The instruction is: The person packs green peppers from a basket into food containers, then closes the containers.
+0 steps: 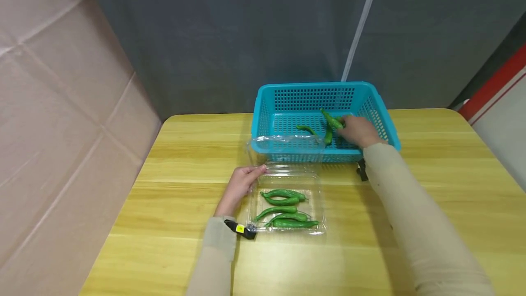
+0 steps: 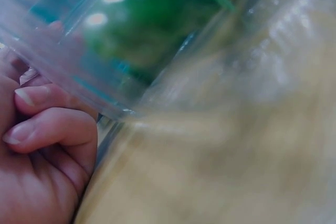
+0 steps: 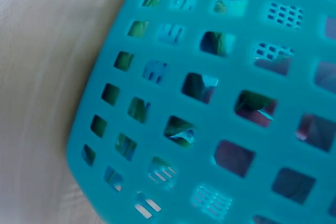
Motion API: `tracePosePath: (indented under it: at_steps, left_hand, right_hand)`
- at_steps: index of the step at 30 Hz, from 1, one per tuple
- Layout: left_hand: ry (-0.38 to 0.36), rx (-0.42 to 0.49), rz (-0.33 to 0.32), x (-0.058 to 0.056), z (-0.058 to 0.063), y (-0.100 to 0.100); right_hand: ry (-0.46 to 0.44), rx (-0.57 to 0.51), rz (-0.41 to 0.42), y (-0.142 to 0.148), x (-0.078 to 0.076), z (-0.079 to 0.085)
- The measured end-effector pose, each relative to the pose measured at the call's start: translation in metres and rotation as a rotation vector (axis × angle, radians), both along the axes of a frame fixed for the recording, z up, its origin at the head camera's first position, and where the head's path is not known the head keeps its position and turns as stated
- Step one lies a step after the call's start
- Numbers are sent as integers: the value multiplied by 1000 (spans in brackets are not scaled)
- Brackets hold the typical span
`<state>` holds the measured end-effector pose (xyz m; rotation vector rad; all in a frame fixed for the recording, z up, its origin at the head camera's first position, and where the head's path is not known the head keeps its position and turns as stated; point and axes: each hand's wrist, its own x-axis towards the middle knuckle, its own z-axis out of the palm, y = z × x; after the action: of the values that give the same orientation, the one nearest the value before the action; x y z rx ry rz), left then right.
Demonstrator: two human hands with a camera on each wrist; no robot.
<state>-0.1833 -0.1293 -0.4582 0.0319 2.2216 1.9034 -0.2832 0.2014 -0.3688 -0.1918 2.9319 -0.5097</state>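
Observation:
A clear plastic clamshell box (image 1: 316,186) lies with its lid raised at the back, overlapping the basket's front wall in the head view. Several green chili peppers (image 1: 296,224) lie across its base. My left hand (image 1: 240,184) pinches the box's left edge near the hinge, and curled fingers (image 2: 55,129) show beside the plastic in the left wrist view. Inside the blue basket (image 1: 312,87), my right hand (image 1: 359,130) grips a green chili pepper (image 1: 332,120) between thumb and fingers. Other peppers, one of them curved (image 1: 306,129), rest around it on the basket floor.
The basket's perforated wall (image 3: 210,119) fills most of the right wrist view and largely hides the right hand. Behind the wooden table (image 1: 181,150) hangs a dark grey curtain (image 1: 230,35). A pale pinkish cloth (image 1: 61,127) covers the left side.

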Motion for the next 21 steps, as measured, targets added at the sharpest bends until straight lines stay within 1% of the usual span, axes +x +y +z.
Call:
tracePosePath:
  at_steps: [4, 10, 15, 21]
  left_hand:
    - [-1, -2, -4, 0, 1, 0]
    - [12, 4, -5, 1, 2, 0]
    - [25, -8, -4, 2, 2, -1]
    - [28, 1, -10, 0, 2, 0]
  right_hand:
    - [49, -24, -15, 1, 3, 4]
    - [82, -36, 9, 3, 8, 11]
    - [107, -54, 19, -1, 17, 21]
    - [175, -97, 2, -5, 32, 31]
